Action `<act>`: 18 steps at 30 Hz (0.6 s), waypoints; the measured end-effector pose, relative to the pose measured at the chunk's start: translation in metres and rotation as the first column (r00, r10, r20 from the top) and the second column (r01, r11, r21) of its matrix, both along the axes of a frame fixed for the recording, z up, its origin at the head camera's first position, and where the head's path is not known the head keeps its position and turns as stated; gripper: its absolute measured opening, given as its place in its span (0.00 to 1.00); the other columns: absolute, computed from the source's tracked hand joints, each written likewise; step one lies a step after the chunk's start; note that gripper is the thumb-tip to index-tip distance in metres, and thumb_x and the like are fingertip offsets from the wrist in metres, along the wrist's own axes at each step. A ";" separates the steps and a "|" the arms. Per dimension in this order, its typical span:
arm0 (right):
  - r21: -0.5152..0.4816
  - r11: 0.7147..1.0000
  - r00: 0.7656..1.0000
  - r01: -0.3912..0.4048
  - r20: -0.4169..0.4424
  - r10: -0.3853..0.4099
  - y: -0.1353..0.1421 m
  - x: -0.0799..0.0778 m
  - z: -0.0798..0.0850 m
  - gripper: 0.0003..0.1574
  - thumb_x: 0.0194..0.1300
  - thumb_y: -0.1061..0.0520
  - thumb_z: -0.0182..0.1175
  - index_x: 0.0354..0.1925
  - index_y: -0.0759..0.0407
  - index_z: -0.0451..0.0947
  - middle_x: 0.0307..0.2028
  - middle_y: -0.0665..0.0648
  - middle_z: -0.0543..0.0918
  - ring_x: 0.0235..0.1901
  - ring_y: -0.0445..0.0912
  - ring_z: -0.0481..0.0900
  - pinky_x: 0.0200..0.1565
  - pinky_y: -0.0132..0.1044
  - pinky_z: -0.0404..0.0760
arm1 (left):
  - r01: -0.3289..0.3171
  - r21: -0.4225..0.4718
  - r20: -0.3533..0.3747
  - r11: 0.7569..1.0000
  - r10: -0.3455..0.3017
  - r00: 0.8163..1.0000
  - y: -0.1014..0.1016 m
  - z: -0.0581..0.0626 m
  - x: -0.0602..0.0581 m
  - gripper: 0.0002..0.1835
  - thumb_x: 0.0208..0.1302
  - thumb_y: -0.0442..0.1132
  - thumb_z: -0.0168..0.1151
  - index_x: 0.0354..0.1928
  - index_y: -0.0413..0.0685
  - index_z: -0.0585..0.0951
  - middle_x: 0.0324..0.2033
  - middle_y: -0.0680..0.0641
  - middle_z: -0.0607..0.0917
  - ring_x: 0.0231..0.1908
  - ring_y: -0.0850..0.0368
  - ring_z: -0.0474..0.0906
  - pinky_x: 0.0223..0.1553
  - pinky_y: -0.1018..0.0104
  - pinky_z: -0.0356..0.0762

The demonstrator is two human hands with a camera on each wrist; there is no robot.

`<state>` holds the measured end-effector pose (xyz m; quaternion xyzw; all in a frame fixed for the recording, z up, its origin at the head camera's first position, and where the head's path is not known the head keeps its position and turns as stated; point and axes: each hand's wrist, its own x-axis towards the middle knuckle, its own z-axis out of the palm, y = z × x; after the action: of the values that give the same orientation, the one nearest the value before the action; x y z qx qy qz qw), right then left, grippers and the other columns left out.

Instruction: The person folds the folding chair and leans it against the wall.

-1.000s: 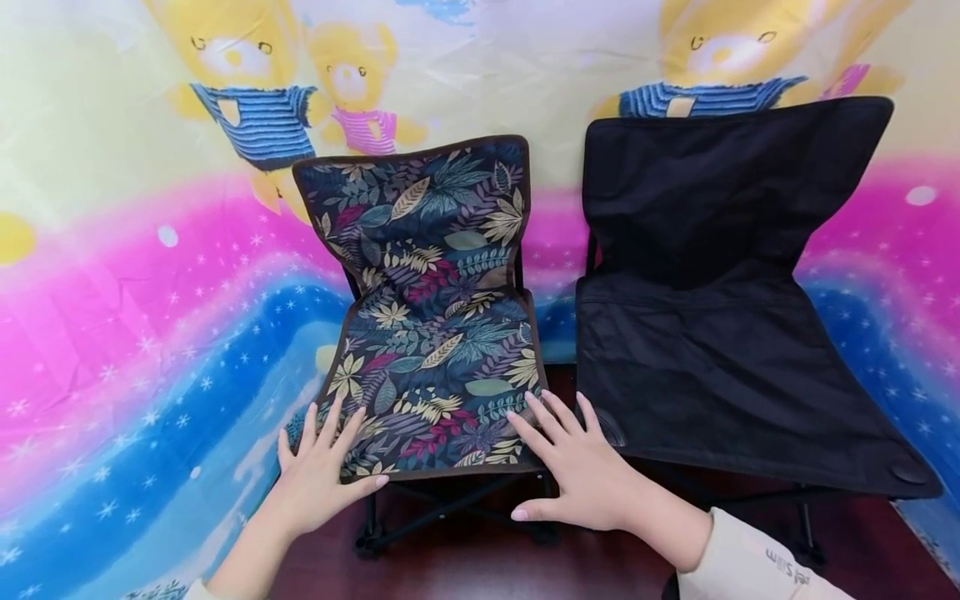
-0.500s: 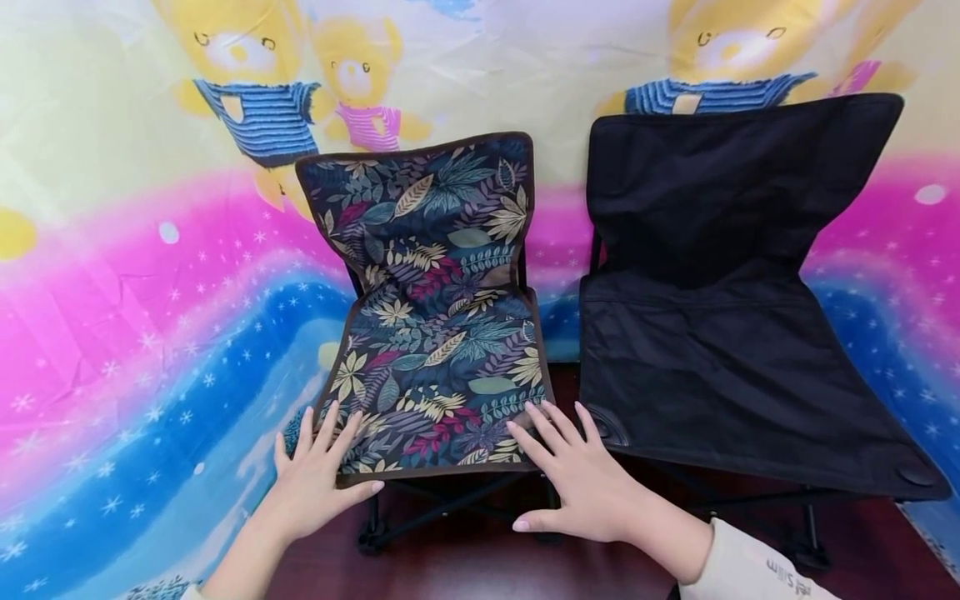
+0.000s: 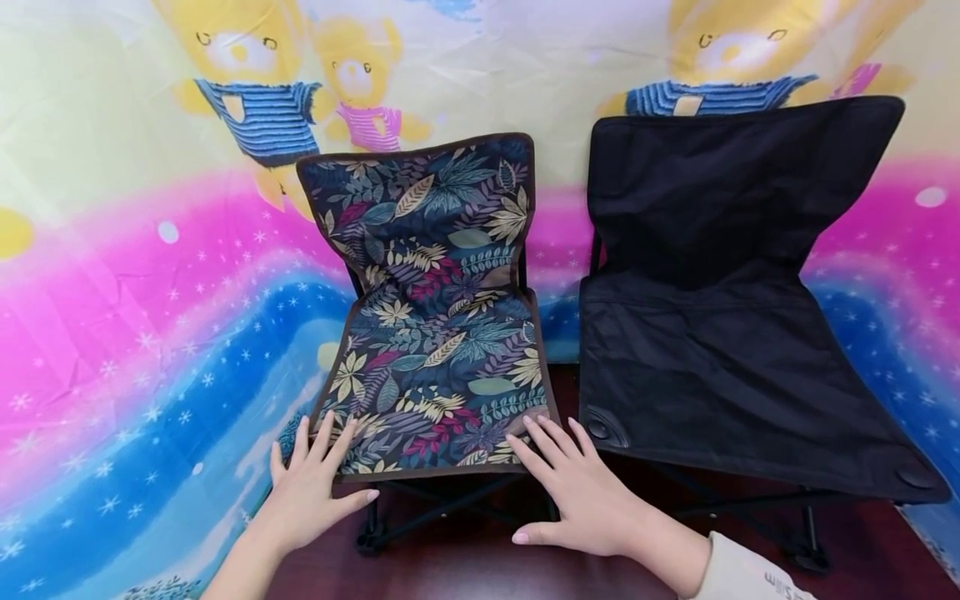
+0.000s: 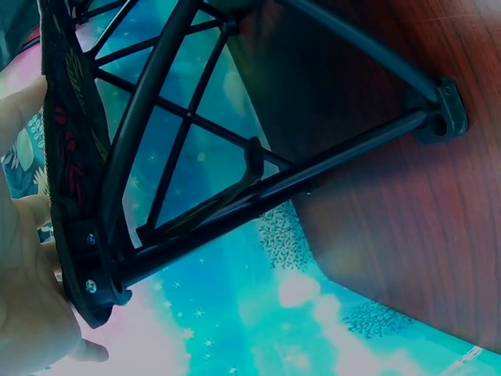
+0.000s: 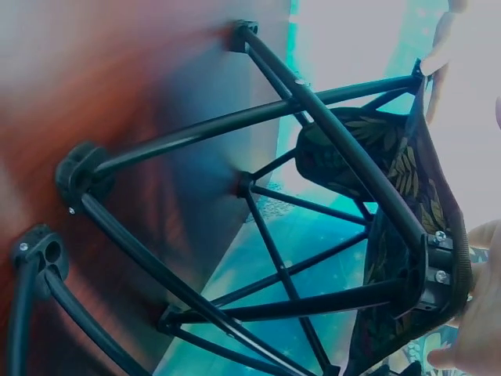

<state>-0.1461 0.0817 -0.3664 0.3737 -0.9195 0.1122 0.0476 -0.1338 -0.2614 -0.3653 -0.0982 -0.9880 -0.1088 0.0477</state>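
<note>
A small folding chair (image 3: 442, 350) covered in dark leaf-print fabric stands unfolded on the reddish-brown surface. My left hand (image 3: 307, 483) lies over its front left seat corner, fingers straight and spread, thumb pointing inward. At the front right corner, my right hand (image 3: 581, 492) is spread the same way, its fingertips over the seat edge. Both wrist views show the palms beside the seat corners. Crossed black legs (image 4: 196, 110) show under the fabric in the left wrist view, and a leg joint (image 5: 438, 270) sits near the right hand. Neither hand grips anything.
A larger black folding chair (image 3: 720, 358) stands unfolded close on the right. Behind both hangs a backdrop (image 3: 150, 333) printed with bears and snowflakes; it also spreads down the left side. The glossy brown surface (image 3: 465, 575) runs below the chairs.
Both hands have drawn slightly back toward the seat's front corners, fingers still spread. The head view has shifted a little; the chairs stay where they were.
</note>
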 end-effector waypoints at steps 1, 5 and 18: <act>-0.005 1.000 1.000 0.001 0.006 -0.001 0.000 0.000 -0.001 0.56 0.47 0.21 0.39 0.66 0.48 0.44 0.65 0.55 0.46 0.63 0.49 0.38 0.58 0.55 0.34 | -0.001 0.000 0.000 1.000 0.001 1.000 0.000 0.000 0.000 0.49 0.45 0.72 0.46 0.66 0.53 0.50 0.63 0.37 0.45 0.61 0.40 0.24 0.48 0.32 0.22; -0.023 1.000 1.000 0.000 0.027 0.001 0.002 0.001 -0.002 0.55 0.48 0.22 0.39 0.66 0.49 0.44 0.65 0.55 0.46 0.63 0.49 0.38 0.58 0.53 0.34 | -0.003 0.005 -0.002 1.000 0.003 1.000 0.001 0.001 0.001 0.50 0.44 0.73 0.46 0.66 0.54 0.50 0.64 0.37 0.45 0.61 0.40 0.24 0.49 0.32 0.28; -0.147 0.986 0.995 -0.083 -0.061 0.074 0.009 0.000 -0.010 0.47 0.55 0.31 0.44 0.64 0.56 0.51 0.64 0.58 0.50 0.62 0.50 0.45 0.60 0.42 0.40 | 0.005 -0.004 -0.046 1.000 -0.005 0.999 -0.006 -0.004 0.000 0.48 0.45 0.51 0.64 0.66 0.51 0.49 0.63 0.36 0.46 0.62 0.41 0.28 0.52 0.36 0.27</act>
<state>-0.1460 0.0906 -0.3768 0.4080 -0.8914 0.1720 0.0965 -0.1335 -0.2678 -0.3695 -0.1031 -0.9866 -0.1049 0.0699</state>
